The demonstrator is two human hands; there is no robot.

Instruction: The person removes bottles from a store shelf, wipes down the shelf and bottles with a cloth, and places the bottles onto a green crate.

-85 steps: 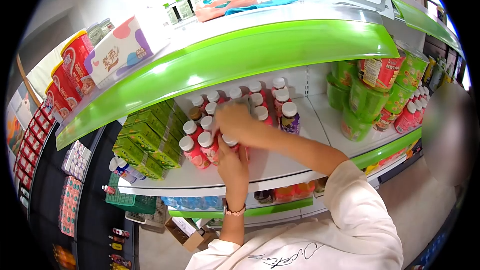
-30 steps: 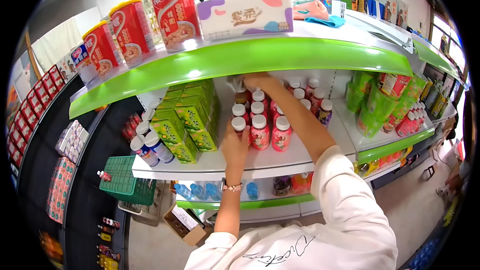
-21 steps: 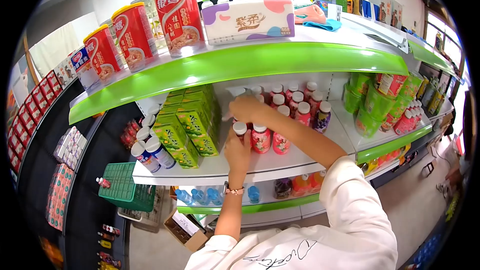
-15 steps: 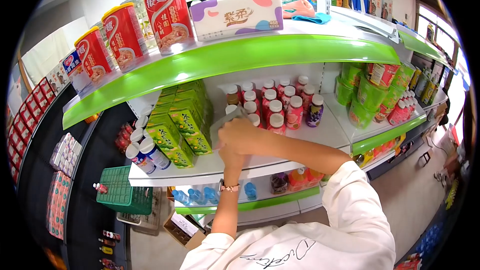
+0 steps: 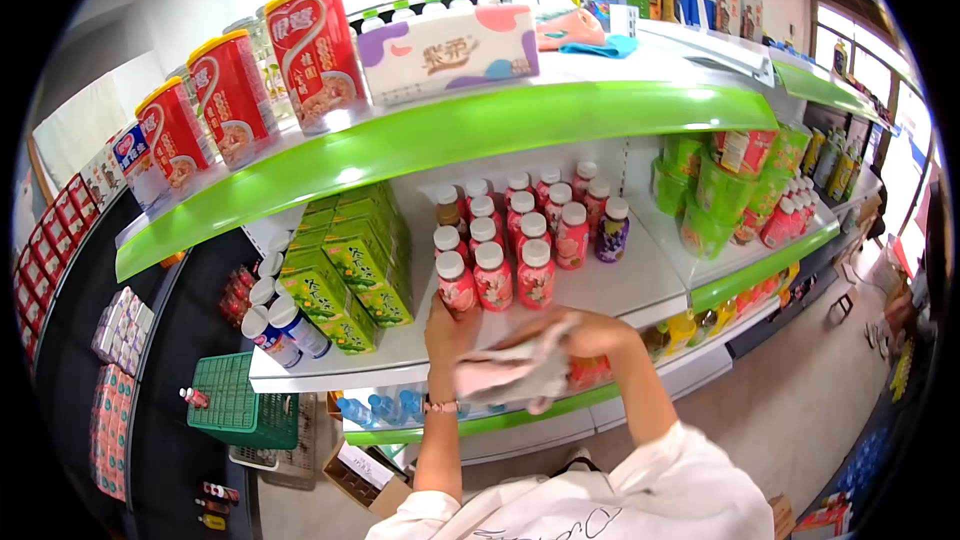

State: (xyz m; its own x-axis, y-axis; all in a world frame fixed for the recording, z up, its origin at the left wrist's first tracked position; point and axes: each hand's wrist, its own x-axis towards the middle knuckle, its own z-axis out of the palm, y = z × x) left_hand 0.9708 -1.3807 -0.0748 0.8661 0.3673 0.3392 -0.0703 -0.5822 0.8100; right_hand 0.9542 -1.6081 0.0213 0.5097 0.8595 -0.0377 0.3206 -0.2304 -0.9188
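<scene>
At the front left of the bottle group, my left hand is closed around the lower part of a pink bottle with a white cap. This bottle stands upright on the white shelf beside other pink bottles. In front of the shelf edge, my right hand grips a pink and grey cloth, which is blurred by motion. A purple bottle stands at the right end of the group. Green drink cartons are stacked to the left of my left hand.
Overhead, the upper shelf's green edge juts out, carrying red cans and a tissue pack. Green tubs are stacked at the right. Blue-and-white cans sit far left. Below are a green basket and a cardboard box.
My right hand has moved right and down, away from the bottles, with the cloth. My left hand is now low on the front-left pink bottle. The view has shifted slightly.
</scene>
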